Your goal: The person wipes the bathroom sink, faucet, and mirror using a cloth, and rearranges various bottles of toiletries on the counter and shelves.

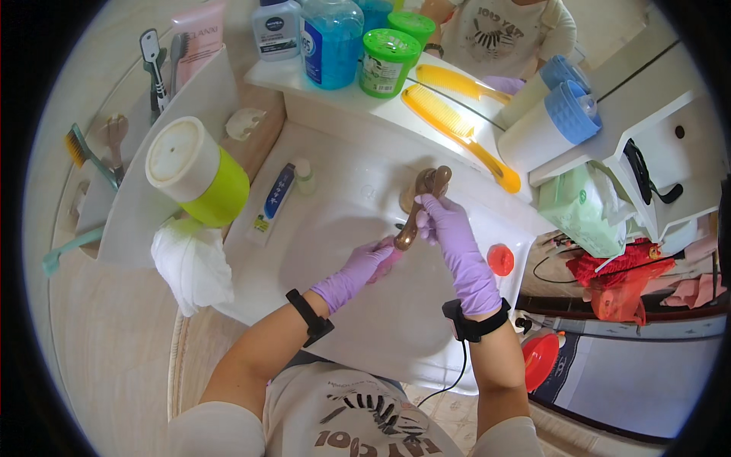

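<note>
Both my hands wear purple rubber gloves over the white washbasin (335, 320). My left hand (358, 273) is closed on a pink cloth (387, 263), just below the spout tip of the bronze-coloured faucet (408, 232); whether it is a cloth or a sponge is hard to make out, as the fingers cover much of it. My right hand (448, 228) comes in from the right, its fingers curled against the faucet between the lever and the spout. A black strap circles each wrist, and a cable hangs from the right one.
A toothpaste tube (279, 192) and a small bottle (304, 177) lie on the basin's left rim, a red round piece (500, 260) on its right. Mouthwash (332, 46), green tubs (384, 65), a yellow comb (457, 129) and a blue-white cup (550, 126) line the back shelf.
</note>
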### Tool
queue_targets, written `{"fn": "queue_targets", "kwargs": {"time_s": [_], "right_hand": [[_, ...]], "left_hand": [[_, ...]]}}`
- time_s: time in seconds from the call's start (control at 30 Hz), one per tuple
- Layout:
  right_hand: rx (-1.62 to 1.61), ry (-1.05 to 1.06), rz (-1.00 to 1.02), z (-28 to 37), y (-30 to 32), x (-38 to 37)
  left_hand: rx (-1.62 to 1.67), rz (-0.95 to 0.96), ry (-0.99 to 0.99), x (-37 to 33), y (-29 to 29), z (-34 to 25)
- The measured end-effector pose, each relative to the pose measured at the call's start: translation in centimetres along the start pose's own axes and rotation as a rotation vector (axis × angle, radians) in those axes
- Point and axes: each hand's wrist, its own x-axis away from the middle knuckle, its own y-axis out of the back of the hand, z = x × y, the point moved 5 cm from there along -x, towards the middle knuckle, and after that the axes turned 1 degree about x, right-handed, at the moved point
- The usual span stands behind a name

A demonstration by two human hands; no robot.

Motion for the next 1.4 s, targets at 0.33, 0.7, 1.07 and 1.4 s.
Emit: {"fn": "queue_targets", "kwargs": {"time_s": [0.33,0.7,1.07,1.4], "right_hand": [[0.172,0.106,-0.234,-15.0,-2.3,3.6],[0.544,0.281,0.548,-20.9,-12.0,-0.7],[0.767,0.084,0.321,-15.1,-9.3,-9.7],[0.825,0.683,0.267,-21.5,-18.8,-3.2]], "left_hand": [[-0.646,0.163,-0.301,3.8,3.2,-3.0],[-1.608,-0.475,-0.889,10.0,10.9,-8.3],[-1.602,-0.486,-0.889,15.7,16.3,-8.1],[-1.584,-0.491,-0.877,17.3,20.6,-6.0]]}}
